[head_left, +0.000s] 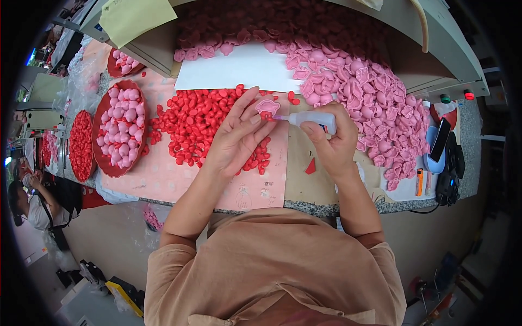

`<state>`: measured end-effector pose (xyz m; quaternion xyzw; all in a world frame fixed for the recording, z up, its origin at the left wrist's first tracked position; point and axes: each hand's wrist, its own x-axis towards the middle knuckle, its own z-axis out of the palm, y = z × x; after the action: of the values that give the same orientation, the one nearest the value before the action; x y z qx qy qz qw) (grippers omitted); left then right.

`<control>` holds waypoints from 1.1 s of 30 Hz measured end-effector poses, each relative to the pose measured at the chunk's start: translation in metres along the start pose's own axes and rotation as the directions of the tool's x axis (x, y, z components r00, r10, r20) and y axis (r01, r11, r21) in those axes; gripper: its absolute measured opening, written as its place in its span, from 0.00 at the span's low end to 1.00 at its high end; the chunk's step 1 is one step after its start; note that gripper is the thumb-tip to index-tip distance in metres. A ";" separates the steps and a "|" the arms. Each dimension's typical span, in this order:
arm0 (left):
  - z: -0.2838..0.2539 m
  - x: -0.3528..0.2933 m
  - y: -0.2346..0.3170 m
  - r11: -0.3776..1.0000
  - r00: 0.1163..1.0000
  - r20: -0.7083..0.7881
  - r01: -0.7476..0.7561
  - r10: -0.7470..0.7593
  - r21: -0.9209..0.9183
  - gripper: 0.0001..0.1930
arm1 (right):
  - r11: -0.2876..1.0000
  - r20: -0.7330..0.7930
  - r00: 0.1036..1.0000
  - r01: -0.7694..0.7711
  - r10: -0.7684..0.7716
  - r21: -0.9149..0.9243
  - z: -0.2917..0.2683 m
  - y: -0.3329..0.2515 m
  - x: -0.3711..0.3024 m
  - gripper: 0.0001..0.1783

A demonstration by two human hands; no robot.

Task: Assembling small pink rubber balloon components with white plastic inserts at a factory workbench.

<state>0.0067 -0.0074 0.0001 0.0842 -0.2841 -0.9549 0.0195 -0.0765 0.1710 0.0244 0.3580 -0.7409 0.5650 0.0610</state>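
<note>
My left hand (235, 137), palm up, pinches a small red piece (266, 116) at its fingertips. A pink scalloped shell piece (268, 106) sits right against that red piece, at the same fingertips. In my right hand (336, 142) is a translucent squeeze bottle (310, 118) lying on its side. Its thin nozzle (279, 117) points left and meets the red piece, or comes very close; I cannot tell which. Under and beside my left hand spreads a heap of glossy red pieces (193, 122). A large pile of pink shell pieces (375, 114) lies beyond my right hand.
At the left, a red scalloped tray (99, 151) holds joined pink and red pieces, beside a tray of red bits (81, 146). A shelf-like housing (448, 60) arches over the far side. A phone (440, 140), an orange tube (419, 182) and a red scrap (310, 166) lie right.
</note>
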 end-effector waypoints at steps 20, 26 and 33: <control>-0.011 -0.002 0.000 0.997 0.997 -0.054 0.061 -0.063 -0.042 0.25 | 0.904 -0.399 0.816 -0.334 0.419 0.267 -0.113 0.012 -0.057 0.14; -0.004 -0.002 -0.006 0.996 0.996 -0.037 0.076 -0.078 -0.048 0.24 | 0.865 -0.385 0.778 -0.409 0.497 0.291 -0.115 0.014 -0.090 0.14; -0.007 -0.004 -0.004 0.997 0.997 -0.050 0.050 -0.053 -0.065 0.24 | 0.678 -0.135 0.940 -0.320 0.312 -0.661 -0.088 0.011 -0.076 0.08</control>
<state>0.0115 -0.0078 -0.0070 0.1154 -0.2509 -0.9611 0.0049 -0.0550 0.2848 0.0094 0.1750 -0.9446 0.2618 0.0922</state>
